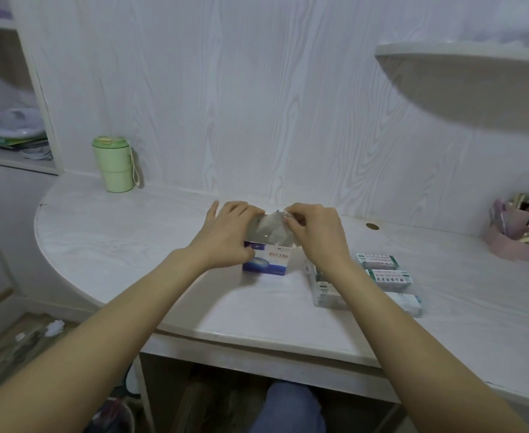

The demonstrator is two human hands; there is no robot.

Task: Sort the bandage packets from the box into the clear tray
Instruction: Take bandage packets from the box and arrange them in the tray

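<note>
A small white and blue bandage box (267,260) with red lettering stands on the white desk (132,245). My left hand (225,229) holds the box at its left side and top. My right hand (313,232) pinches the raised grey flap (271,228) at the box's open top. To the right lies the clear tray (319,285), partly hidden under my right forearm. Packets with green print (378,260) lie in or beside it; I cannot tell which.
A green lidded cup (113,164) stands at the back left against the wall. A pink holder full of pens (519,232) sits at the far right. A curved shelf (463,76) juts out above the right side. The desk's rounded front edge (257,335) runs below my forearms.
</note>
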